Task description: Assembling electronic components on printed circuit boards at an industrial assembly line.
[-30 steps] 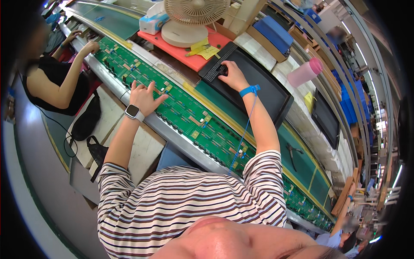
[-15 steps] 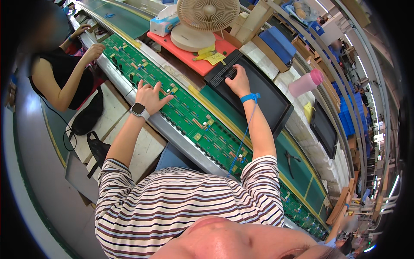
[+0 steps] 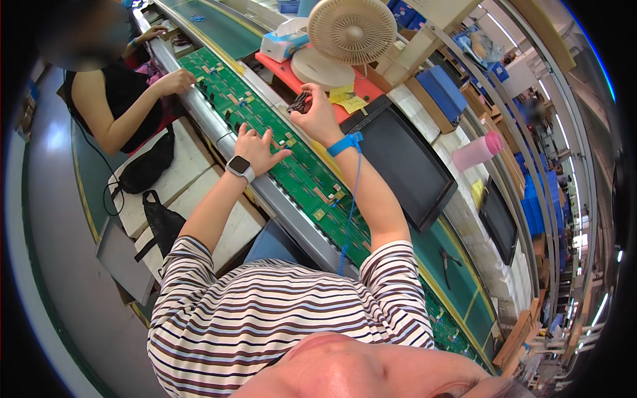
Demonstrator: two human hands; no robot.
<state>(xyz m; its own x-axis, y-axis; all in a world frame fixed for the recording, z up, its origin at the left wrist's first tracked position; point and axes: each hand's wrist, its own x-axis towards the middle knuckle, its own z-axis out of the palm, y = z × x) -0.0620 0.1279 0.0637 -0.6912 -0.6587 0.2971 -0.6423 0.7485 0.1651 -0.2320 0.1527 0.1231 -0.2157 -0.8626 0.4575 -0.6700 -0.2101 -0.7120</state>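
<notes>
A long row of green circuit boards (image 3: 302, 176) with small parts on them runs diagonally in front of me. My left hand (image 3: 255, 150), below a watch, rests at the near edge of the boards with its fingers spread, holding nothing that I can see. Above the boards' far edge, my right hand (image 3: 320, 119) is closed on a bunch of small black components (image 3: 300, 103); their exact kind is too small to make out. A blue wrist strap (image 3: 345, 143) with a coiled cord circles my right wrist. The black tray (image 3: 406, 174) lies just right of that hand.
A fan (image 3: 352, 34) and a tissue box (image 3: 284, 41) stand on a red board (image 3: 275, 64) beyond the line. Pliers (image 3: 448, 265) lie on the green belt. A pink bottle (image 3: 476, 151) stands at right. A co-worker's hand (image 3: 176, 82) is over the boards at far left.
My right hand has moved left from the black tray toward the boards, and black components now show in its fingers. The left hand stays over the boards. The whole view has shifted.
</notes>
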